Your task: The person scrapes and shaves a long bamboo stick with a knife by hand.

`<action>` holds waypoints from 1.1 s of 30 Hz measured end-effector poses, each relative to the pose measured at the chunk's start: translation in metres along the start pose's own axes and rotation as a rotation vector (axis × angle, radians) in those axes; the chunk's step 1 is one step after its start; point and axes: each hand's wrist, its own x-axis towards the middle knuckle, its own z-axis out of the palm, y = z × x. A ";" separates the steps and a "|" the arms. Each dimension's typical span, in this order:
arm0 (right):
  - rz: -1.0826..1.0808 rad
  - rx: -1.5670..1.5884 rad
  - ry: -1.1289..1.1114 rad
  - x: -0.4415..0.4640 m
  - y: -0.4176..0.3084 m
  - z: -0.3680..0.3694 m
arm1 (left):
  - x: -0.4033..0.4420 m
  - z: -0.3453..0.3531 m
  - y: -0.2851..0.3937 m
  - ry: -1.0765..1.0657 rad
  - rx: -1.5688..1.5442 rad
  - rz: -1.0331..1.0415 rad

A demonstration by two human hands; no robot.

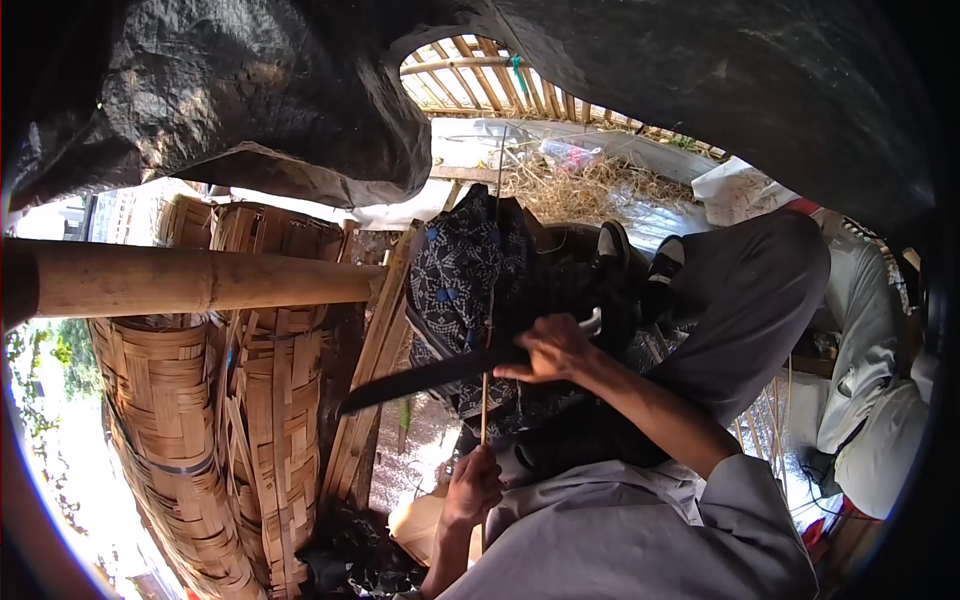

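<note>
My right hand (555,350) is closed around the handle of a machete. Its long dark blade (425,383) points left and lies across a thin bamboo strip (485,410); I cannot tell whether the edge bites into it. Lower down, my left hand (475,485) grips that strip with curled fingers. The strip runs upward from the fist, over a dark patterned cloth (450,270) draped on my lap and leg. A light, curved handle end (594,322) sticks out past my right hand.
Tall woven bamboo baskets (160,420) stand on the left, with a thick bamboo pole (200,278) crossing them. Black plastic sheeting (700,90) hangs overhead. Straw (570,185) lies ahead. Another person's light trousers (860,340) show at the right.
</note>
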 end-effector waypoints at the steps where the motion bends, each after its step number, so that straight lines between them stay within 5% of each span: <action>1: -0.004 0.005 -0.008 0.006 0.003 0.000 | -0.002 -0.002 -0.002 -0.010 0.020 0.017; 3: 0.375 0.101 -0.067 0.019 0.007 0.002 | -0.006 -0.002 -0.003 -0.035 -0.064 -0.035; 8: 0.026 0.075 -0.075 -0.011 -0.012 0.001 | -0.005 -0.008 -0.002 -0.158 -0.244 -0.153; 11: 0.016 0.003 -0.152 -0.001 -0.001 -0.010 | -0.008 -0.018 -0.004 -0.285 -0.302 -0.153; 13: 0.195 0.217 -0.092 0.007 0.002 -0.007 | -0.007 -0.010 -0.003 -0.235 -0.291 -0.151; 16: 0.202 0.208 -0.217 -0.007 -0.014 -0.012 | -0.002 -0.012 -0.001 -0.193 -0.288 -0.174; 20: 0.133 0.033 -0.057 -0.009 0.001 -0.011 | -0.015 -0.003 0.000 -0.126 -0.150 -0.144; 21: 0.324 0.042 -0.118 0.004 0.008 -0.014 | -0.018 -0.005 -0.003 -0.129 -0.136 -0.141; 24: 0.372 0.117 -0.048 0.004 0.009 -0.005 | -0.016 -0.010 -0.004 -0.130 -0.104 -0.123; 29: -0.007 0.026 -0.175 -0.015 -0.025 -0.013 | -0.016 -0.011 -0.010 -0.093 -0.062 -0.072; 33: 0.332 0.130 -0.106 0.007 0.013 0.000 | -0.028 -0.014 -0.020 -0.057 -0.015 -0.038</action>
